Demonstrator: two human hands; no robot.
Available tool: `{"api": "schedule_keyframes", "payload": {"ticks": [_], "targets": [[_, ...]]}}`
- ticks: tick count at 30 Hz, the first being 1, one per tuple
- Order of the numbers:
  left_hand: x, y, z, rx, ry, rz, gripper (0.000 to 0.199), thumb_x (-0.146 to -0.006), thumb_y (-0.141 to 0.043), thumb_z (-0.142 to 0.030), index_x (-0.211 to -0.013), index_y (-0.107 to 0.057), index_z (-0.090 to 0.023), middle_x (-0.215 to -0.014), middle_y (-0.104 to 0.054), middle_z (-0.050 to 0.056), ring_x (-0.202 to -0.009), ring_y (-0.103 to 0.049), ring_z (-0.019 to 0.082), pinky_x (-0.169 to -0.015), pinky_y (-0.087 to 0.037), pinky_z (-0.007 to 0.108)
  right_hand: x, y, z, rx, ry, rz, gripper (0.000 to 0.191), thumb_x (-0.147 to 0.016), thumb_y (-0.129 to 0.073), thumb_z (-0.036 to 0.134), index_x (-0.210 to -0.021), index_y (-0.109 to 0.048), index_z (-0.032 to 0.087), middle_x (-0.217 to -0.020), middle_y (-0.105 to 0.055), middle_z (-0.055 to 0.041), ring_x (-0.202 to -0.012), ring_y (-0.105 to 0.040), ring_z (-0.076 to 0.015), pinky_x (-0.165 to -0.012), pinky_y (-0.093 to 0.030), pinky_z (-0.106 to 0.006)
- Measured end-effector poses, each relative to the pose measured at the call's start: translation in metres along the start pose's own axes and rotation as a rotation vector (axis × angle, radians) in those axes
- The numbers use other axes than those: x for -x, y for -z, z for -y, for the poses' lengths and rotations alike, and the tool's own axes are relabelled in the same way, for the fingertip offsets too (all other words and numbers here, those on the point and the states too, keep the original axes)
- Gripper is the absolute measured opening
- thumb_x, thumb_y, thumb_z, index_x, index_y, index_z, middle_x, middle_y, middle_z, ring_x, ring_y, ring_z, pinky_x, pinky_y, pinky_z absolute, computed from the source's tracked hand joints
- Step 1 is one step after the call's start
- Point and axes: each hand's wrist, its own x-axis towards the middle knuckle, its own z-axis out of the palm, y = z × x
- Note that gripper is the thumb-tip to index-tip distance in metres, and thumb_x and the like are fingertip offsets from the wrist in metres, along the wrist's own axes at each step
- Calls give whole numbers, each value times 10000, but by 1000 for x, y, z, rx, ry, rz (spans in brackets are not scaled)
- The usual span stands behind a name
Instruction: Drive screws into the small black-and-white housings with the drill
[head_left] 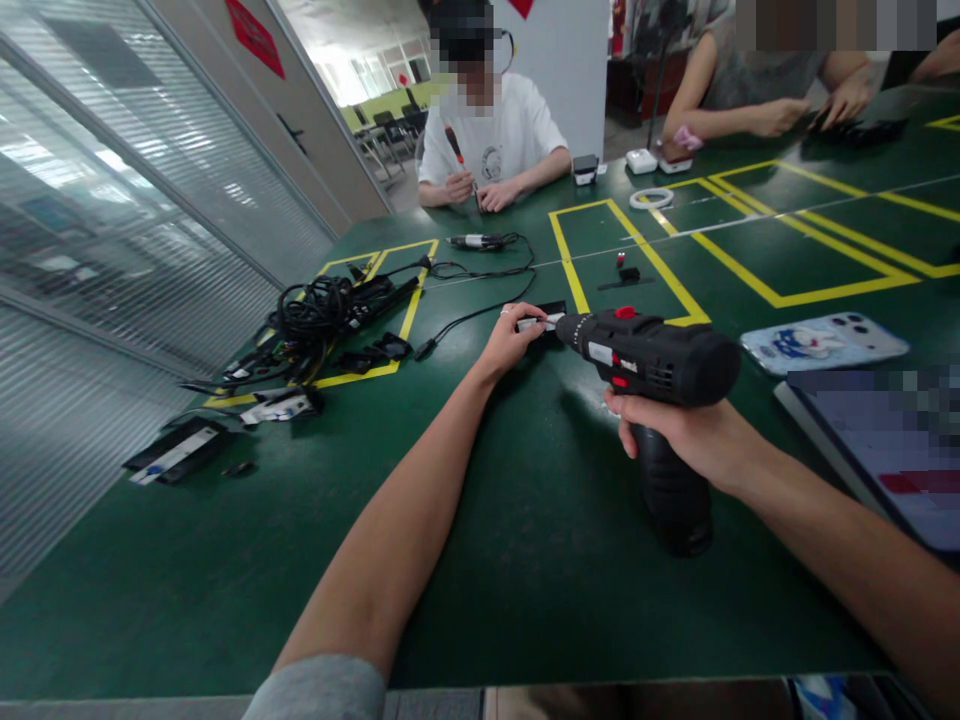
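Note:
My right hand (675, 428) is wrapped round the handle of a black cordless drill (652, 352) with red buttons, which points left. Its chuck end reaches a small black part (553, 308) lying on the green table (480, 560). My left hand (512, 340) pinches at this part with the fingertips, right by the tip of the drill. The fingers and the drill cover much of the part, so its exact kind is not clear.
A heap of black cables (322, 315) lies at the left, near a flat black case (180, 448). A phone (825, 342) and a tablet-like device (892, 450) rest at the right. Across the table, a person in a white shirt (510, 130) holds a screwdriver (454, 146); another sits further right.

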Motion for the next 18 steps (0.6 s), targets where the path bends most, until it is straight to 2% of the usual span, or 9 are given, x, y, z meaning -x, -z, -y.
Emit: {"api": "schedule_keyframes", "payload": {"ticks": [18], "targets": [[0,1,-1,-19,8,9,181,-802,-594,-266,-956,-670,-209,-1021,-632,42,-1049,-542,211,-998,-419,375,0,0,2,8,13,12,142,-835,-614,274,-707,-639,217,-567,-643,8,-545,-575,-154,-600,-440,-318]]}}
